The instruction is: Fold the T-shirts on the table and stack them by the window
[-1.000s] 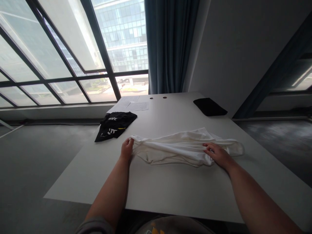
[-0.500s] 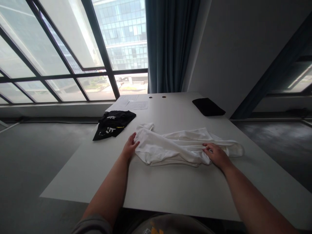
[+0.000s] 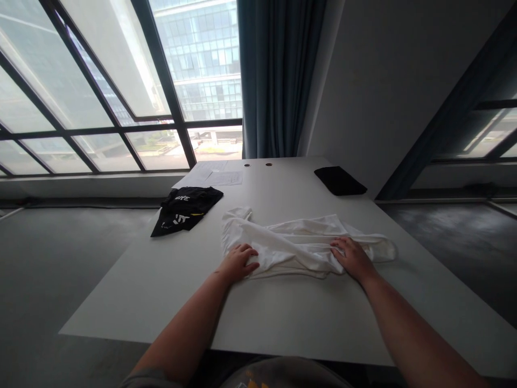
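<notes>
A white garment [image 3: 291,242] lies crumpled and partly folded across the middle of the table, with a sleeve-like end sticking up at its far left. My left hand [image 3: 238,262] rests on its near left part, fingers stretched over the fabric. On the right part of the cloth lies my right hand [image 3: 352,257], fingers extended and slightly bent, pressing from above. Neither hand shows fabric pinched between its fingers.
The white table [image 3: 299,318] carries a black garment with white print [image 3: 189,207] at the left edge, a folded black cloth [image 3: 339,180] at the back right, and paper sheets [image 3: 222,178] at the far left. Beyond stand a blue curtain [image 3: 278,81] and windows.
My left hand has moved right and towards me, from the garment's left edge onto its near left part. My right hand stays at about the same place on the cloth, its fingers flatter.
</notes>
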